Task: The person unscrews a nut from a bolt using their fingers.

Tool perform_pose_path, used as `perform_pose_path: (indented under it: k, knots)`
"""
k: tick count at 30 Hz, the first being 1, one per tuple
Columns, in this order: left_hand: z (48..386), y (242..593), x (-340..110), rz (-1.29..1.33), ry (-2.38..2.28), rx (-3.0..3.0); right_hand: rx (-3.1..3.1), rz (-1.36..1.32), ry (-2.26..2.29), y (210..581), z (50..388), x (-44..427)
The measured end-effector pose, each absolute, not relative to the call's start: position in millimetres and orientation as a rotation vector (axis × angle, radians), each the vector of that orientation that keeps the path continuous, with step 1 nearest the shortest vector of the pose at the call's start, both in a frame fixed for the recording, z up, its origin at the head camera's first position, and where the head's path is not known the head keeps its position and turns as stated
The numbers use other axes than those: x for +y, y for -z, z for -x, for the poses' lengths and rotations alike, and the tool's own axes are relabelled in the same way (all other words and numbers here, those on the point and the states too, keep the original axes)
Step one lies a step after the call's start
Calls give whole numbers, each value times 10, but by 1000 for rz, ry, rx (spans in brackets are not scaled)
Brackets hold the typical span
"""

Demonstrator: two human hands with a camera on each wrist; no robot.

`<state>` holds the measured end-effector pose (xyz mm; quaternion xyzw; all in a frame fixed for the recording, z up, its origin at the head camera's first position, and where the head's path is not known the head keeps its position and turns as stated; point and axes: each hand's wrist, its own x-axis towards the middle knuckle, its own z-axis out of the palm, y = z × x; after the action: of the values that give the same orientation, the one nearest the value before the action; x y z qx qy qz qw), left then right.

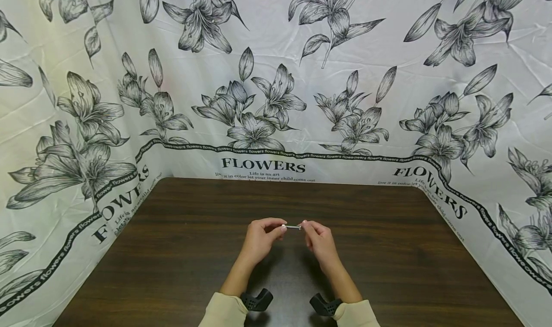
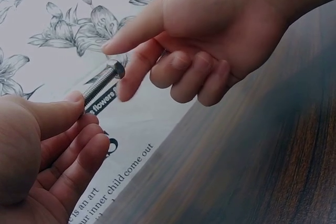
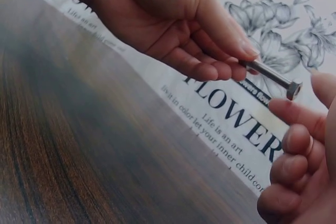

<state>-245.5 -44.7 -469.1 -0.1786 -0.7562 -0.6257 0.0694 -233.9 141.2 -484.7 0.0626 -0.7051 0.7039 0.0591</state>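
Observation:
A silver bolt (image 1: 293, 227) with a hex head is held in the air above the table. My left hand (image 1: 258, 240) pinches its far end between thumb and fingers; the bolt's threads (image 2: 101, 87) show in the left wrist view. The head points toward my right hand (image 1: 321, 245). In the right wrist view, the thumb and index finger of my right hand (image 3: 310, 169) are spread either side of the bolt head (image 3: 294, 90), with small gaps visible. Its other fingers are curled, and a thin shiny edge shows among them, too small to identify.
Below both hands lies a dark brown wooden table (image 1: 194, 260). White cloth (image 1: 267, 197) printed with black flowers and lettering stands behind the table and along its sides.

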Motion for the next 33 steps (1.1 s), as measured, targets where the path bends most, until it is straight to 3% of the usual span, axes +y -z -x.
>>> perform_pose_path:
  k: [11, 19, 33]
  knots:
    - [2446, 4696, -427, 541, 1895, -2290, -2213, -72, -2115, 4801, 2312, 1395]
    - [2447, 4696, -429, 543, 1906, -2280, -2197, -179, -2190, 4519, 2157, 1369]
    - [2450, 4687, -441, 500, 1931, -2271, -2039, -351, -2254, 4573, 2172, 1415]
